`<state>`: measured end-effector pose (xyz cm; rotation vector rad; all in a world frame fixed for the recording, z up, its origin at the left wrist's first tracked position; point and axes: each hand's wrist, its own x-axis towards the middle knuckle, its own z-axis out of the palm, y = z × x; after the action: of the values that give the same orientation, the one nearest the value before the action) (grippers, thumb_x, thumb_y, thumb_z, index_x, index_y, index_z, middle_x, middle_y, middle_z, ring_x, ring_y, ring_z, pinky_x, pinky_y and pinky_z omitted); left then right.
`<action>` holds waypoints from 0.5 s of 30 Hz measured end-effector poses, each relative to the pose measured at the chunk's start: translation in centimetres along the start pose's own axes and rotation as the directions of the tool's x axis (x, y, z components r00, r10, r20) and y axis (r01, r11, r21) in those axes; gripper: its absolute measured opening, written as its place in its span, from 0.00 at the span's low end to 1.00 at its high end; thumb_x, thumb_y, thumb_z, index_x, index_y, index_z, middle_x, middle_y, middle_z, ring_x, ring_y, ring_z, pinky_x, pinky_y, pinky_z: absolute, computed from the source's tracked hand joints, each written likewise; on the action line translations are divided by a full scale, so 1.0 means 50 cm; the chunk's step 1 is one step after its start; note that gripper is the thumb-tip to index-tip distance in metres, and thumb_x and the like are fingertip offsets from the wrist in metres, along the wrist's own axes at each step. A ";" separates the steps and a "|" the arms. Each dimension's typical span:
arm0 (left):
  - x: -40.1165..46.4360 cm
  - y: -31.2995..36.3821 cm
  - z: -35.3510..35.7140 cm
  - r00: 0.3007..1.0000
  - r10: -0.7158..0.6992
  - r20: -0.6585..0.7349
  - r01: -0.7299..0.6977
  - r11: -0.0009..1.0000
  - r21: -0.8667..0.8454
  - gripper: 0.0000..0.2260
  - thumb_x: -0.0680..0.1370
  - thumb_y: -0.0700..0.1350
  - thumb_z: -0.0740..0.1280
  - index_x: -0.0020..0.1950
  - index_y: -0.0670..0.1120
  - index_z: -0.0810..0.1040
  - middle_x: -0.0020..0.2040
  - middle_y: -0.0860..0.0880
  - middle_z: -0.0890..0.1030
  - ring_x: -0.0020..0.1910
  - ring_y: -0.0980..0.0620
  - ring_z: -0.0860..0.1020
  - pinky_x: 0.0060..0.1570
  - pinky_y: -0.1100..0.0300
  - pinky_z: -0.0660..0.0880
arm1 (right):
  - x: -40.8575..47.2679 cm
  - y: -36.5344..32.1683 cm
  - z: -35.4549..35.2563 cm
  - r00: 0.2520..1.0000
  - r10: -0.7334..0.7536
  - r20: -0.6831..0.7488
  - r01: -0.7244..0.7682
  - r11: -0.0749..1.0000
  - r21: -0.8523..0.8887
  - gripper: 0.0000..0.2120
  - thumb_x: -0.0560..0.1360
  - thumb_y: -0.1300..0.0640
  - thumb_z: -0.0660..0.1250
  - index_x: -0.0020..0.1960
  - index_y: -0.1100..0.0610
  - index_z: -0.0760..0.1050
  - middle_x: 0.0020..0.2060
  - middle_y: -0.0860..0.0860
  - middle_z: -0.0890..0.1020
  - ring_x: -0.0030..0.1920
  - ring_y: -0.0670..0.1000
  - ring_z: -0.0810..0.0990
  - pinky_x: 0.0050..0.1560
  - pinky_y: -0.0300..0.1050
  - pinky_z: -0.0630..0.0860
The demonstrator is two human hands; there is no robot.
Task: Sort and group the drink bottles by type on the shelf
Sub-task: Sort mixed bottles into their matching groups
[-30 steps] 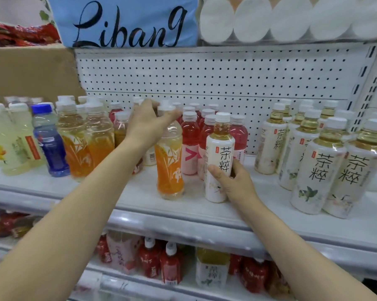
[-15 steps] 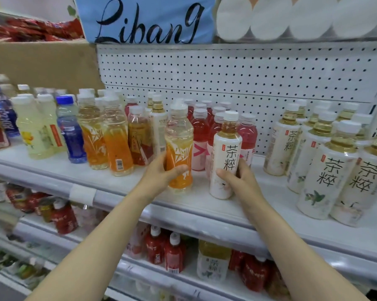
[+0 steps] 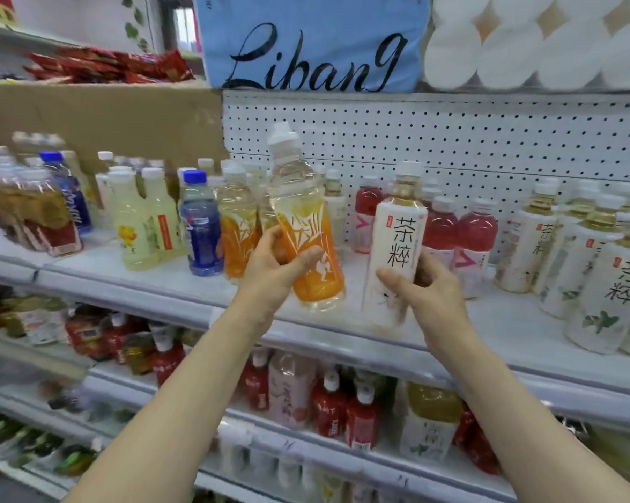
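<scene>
Our fingers (image 3: pixel 299 259) are curled round two bottles at once: our left hand (image 3: pixel 273 270) grips the orange drink bottle (image 3: pixel 306 226) by its lower half, and our right hand (image 3: pixel 425 288) wraps the white tea bottle (image 3: pixel 393 245) near its base, thumb across the front of the label. We take the white tea bottle as our landmark. It stands roughly upright at the front of the shelf (image 3: pixel 505 321); whether its base touches the shelf we cannot tell. The orange drink bottle is just to its left, tilted with the white cap leaning left, and its base is lifted clear of the shelf. Further left of the tea bottle stand more orange bottles (image 3: pixel 237 226), then a blue-capped bottle (image 3: pixel 201 223), then pale yellow bottles (image 3: pixel 135 219), and at the far left a blurred cluster of brown and red bottles (image 3: pixel 34 212). Directly behind the tea bottle and to its right stand red drink bottles (image 3: pixel 473 234) with white caps. Well to the right of it stands a group of matching white tea bottles (image 3: pixel 603 277). Above it, on the upper shelf, sit a blue pack lettered "Libang" (image 3: pixel 313 41) and white paper rolls (image 3: pixel 538 41). Below it, a lower shelf holds red bottles (image 3: pixel 342 408) and other drinks.
</scene>
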<state>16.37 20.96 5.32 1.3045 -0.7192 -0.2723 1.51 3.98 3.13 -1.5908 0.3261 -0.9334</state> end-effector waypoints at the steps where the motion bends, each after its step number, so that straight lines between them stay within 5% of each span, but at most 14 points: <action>1: -0.009 0.008 -0.045 1.000 0.001 -0.022 -0.001 1.000 -0.022 0.29 0.68 0.49 0.76 0.67 0.48 0.72 0.55 0.51 0.85 0.54 0.55 0.84 0.52 0.59 0.81 | -0.010 -0.004 0.051 1.000 -0.002 0.012 0.001 1.000 0.017 0.21 0.73 0.60 0.77 0.64 0.52 0.79 0.53 0.46 0.87 0.53 0.44 0.86 0.49 0.40 0.83; 4: -0.041 0.025 -0.202 0.996 -0.006 -0.086 0.001 0.998 -0.061 0.32 0.67 0.50 0.76 0.69 0.47 0.70 0.56 0.47 0.85 0.54 0.49 0.84 0.52 0.54 0.82 | -0.044 -0.011 0.219 0.999 0.004 0.049 -0.007 0.998 0.064 0.20 0.72 0.58 0.78 0.63 0.56 0.80 0.53 0.48 0.87 0.53 0.48 0.86 0.50 0.44 0.83; 10: -0.121 0.061 -0.534 0.983 -0.009 -0.186 -0.002 0.998 -0.060 0.26 0.68 0.48 0.74 0.65 0.47 0.73 0.51 0.44 0.86 0.43 0.51 0.86 0.36 0.60 0.80 | -0.104 -0.008 0.544 0.994 0.038 0.098 -0.055 0.982 0.181 0.14 0.73 0.57 0.78 0.58 0.51 0.83 0.51 0.46 0.88 0.51 0.49 0.87 0.46 0.46 0.83; 15: -0.157 0.091 -0.758 0.951 -0.027 -0.307 0.016 0.999 -0.038 0.25 0.70 0.46 0.75 0.66 0.49 0.74 0.51 0.48 0.87 0.47 0.51 0.86 0.39 0.60 0.81 | -0.113 -0.020 0.786 0.978 0.088 0.189 -0.134 0.960 0.248 0.13 0.74 0.57 0.77 0.58 0.51 0.83 0.51 0.48 0.88 0.52 0.54 0.87 0.52 0.56 0.84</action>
<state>33.02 56.16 3.75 1.2858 -0.4337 -0.0947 25.73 35.44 2.84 -1.3868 0.1594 -0.7110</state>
